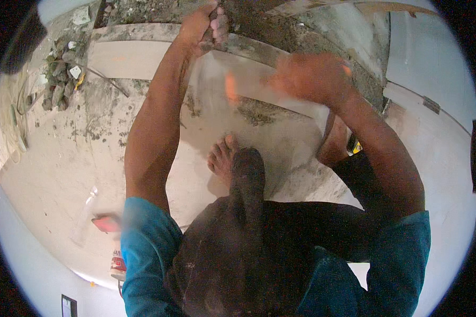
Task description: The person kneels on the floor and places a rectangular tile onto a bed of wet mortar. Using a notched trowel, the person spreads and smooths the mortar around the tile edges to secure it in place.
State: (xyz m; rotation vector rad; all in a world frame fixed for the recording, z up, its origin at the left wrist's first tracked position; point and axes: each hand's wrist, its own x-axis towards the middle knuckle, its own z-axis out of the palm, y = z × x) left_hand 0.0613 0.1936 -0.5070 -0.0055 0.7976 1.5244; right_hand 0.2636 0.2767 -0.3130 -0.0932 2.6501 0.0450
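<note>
My left hand [205,25] is closed in a fist at the far edge of the floor, over dark soil [248,21]. What it holds, if anything, I cannot make out. My right hand [314,78], smeared by motion, is raised to the right of it. Its fingers are curled around a blurred tool, with an orange bit showing at the outer side of the fist. Another orange streak [230,87] hangs left of that hand, apparently part of the same tool. Below both hands lies a pale slab strip [127,58] with dirt along its edges.
My bare foot [222,158] stands on the dusty floor [63,169]. Rubble [61,79] and a thin rod [104,82] lie at the left, near a pale hose [18,124]. A red object [107,223] and a can [118,266] are lower left. A pale wall [433,68] rises at right.
</note>
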